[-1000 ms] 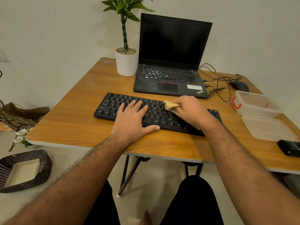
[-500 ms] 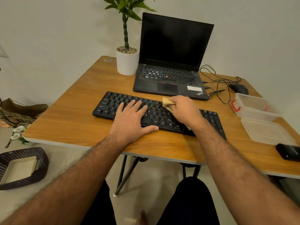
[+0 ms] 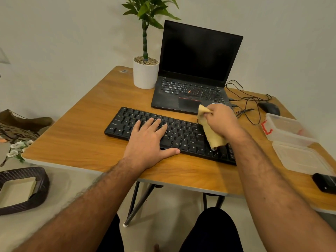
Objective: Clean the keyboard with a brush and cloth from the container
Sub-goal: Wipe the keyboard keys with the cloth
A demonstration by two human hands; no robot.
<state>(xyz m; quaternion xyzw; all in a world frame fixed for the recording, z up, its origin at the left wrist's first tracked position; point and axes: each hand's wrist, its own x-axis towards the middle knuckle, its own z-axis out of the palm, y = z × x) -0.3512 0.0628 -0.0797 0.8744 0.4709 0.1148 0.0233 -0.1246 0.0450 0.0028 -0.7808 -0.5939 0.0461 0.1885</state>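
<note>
the left hand (image 3: 148,140) lies flat on the black keyboard (image 3: 169,133), fingers straight and spread over the keys, thumb out along the near edge. it holds nothing; it just presses down on the keyboard. the right hand (image 3: 221,120) is curled tight around a yellow cloth (image 3: 211,135). one end of the cloth pokes up out of the top of the fist, and the long end hangs down below the hand and touches the keys at the right part of the keyboard. whether the hand itself touches the keys cannot be told.

the keyboard sits on a wooden table (image 3: 72,135), under both hands, and runs out to the left of the left hand.

just past the right hand is an open black laptop (image 3: 196,70) with a dark screen. past the left hand, beside the laptop, stands a white pot with a green plant (image 3: 145,73). to the right of the right hand are some black wires (image 3: 249,102) and a dark mouse (image 3: 269,108). nearer, still to the right, is a clear container (image 3: 287,131) with a red clip, and its clear lid (image 3: 300,157) lies flat just beside it.
</note>
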